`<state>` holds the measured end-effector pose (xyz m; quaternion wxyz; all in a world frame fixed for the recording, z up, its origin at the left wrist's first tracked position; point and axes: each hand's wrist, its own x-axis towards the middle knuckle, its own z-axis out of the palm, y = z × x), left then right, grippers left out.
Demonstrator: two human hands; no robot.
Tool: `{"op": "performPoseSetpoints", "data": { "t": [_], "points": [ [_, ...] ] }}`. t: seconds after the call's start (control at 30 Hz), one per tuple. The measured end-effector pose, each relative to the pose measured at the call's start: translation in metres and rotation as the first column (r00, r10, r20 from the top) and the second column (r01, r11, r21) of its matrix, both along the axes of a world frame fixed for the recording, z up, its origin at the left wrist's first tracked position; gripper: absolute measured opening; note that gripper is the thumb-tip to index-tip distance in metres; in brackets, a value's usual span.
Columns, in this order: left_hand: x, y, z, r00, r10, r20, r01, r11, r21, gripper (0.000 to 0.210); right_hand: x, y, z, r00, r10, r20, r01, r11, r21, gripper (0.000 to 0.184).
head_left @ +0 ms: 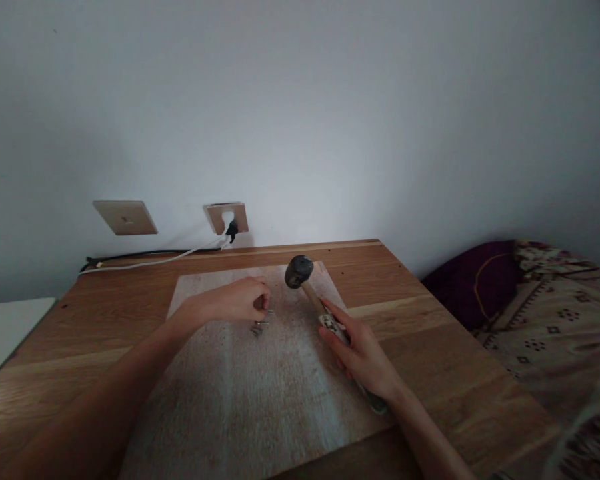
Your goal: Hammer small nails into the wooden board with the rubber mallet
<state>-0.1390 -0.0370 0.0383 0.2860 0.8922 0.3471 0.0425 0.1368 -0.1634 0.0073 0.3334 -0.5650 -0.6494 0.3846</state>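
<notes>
My right hand is wrapped round the handle of a mallet with a black head and a pale wooden shaft. The mallet's head points away from me, over the far right part of a worn, whitish board. On that board lies a small cluster of thin metal nails. My left hand reaches down to them from the left, thumb and fingers closed in a pinch. At the fingertips a nail seems to be held, though the fingers partly hide it.
The board rests on a brown wooden table against a white wall. Behind it, a black and a white cable run to a wall socket. A blank-looking wall plate is farther left. Patterned fabric and a purple cushion lie right.
</notes>
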Motion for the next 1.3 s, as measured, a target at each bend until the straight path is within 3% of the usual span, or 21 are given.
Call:
{"op": "performPoseSetpoints", "data": {
  "t": [0.2, 0.37, 0.5, 0.7, 0.87, 1.13, 1.3],
  "points": [
    [0.007, 0.021, -0.012, 0.971, 0.105, 0.215, -0.136, 0.982, 0.132, 0.012, 0.000, 0.001, 0.000, 0.998, -0.024, -0.060, 0.022, 0.999, -0.037, 0.067],
    [0.017, 0.036, -0.026, 0.979, 0.087, 0.182, -0.133, 0.956, 0.260, 0.015, 0.000, 0.001, 0.001, 0.997, -0.016, -0.071, 0.012, 0.999, -0.050, 0.068],
    [0.021, 0.034, -0.028, 0.978, 0.087, 0.187, -0.140, 0.947, 0.288, 0.016, 0.000, 0.000, 0.002, 0.998, -0.018, -0.057, 0.015, 0.999, -0.051, 0.068],
    [0.024, 0.034, -0.030, 0.982, 0.083, 0.170, -0.129, 0.951, 0.281, 0.017, -0.002, 0.000, 0.004, 0.998, -0.013, -0.054, 0.009, 0.998, -0.063, 0.067],
    [0.026, 0.032, -0.033, 0.955, 0.096, 0.280, -0.159, 0.965, 0.210, 0.024, -0.003, 0.001, 0.008, 0.998, 0.001, -0.061, -0.005, 0.999, -0.052, 0.066],
    [0.026, 0.027, -0.041, 0.871, 0.275, 0.407, -0.316, 0.948, 0.038, 0.032, -0.005, 0.015, 0.031, 1.000, 0.003, 0.019, -0.003, 1.000, 0.006, 0.063],
    [0.026, 0.028, -0.044, 0.858, 0.304, 0.415, -0.330, 0.944, -0.009, 0.030, -0.011, 0.015, 0.024, 1.000, 0.027, 0.012, -0.027, 1.000, 0.003, 0.064]
  ]
}}
